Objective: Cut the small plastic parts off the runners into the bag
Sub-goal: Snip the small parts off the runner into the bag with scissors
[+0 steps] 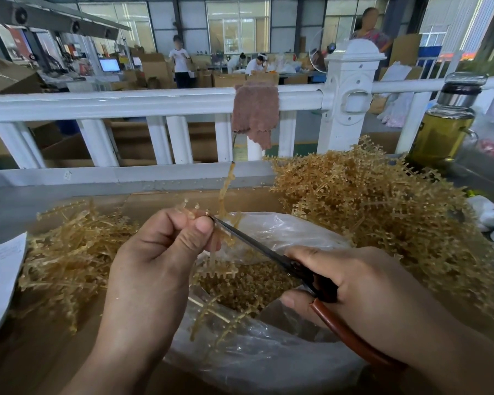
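A clear plastic bag (257, 363) stands open in the middle of a cardboard sheet (35, 360), and a heap of small tan parts (248, 286) lies inside it. Above the bag's mouth the left hand (154, 252) pinches a tan runner (226, 189) between thumb and curled fingers; one end of the runner sticks up past the bag and the other hangs down into it. The right hand (362, 283) grips the brown handles of a pair of scissors (257, 243) over the bag, the blade tips reaching the runner right at the left thumb. Left of the bag lies a flat pile of bare runners (69, 252); right of it rises a taller pile (368, 201) with parts on. Behind the bag a brown cloth (255, 112) hangs on a white railing (126, 105).
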The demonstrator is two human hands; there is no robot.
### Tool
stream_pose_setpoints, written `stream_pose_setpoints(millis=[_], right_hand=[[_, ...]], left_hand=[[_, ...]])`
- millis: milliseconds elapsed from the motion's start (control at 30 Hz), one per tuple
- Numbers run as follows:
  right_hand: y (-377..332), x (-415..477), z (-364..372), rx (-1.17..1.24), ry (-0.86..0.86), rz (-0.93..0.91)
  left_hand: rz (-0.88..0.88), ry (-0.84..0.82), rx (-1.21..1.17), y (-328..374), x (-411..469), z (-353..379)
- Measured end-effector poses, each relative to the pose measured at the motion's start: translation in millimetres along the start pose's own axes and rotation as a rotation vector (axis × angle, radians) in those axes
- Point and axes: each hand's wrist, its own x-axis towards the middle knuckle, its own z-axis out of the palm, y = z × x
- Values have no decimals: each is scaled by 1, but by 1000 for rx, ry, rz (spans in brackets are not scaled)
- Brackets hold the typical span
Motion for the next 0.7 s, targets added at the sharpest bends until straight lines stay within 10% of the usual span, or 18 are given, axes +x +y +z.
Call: stream_pose_setpoints(millis=[700], right_hand=[[2,0,-7,-14,42,-51]], left_hand=[[153,29,199,7,-2,0]])
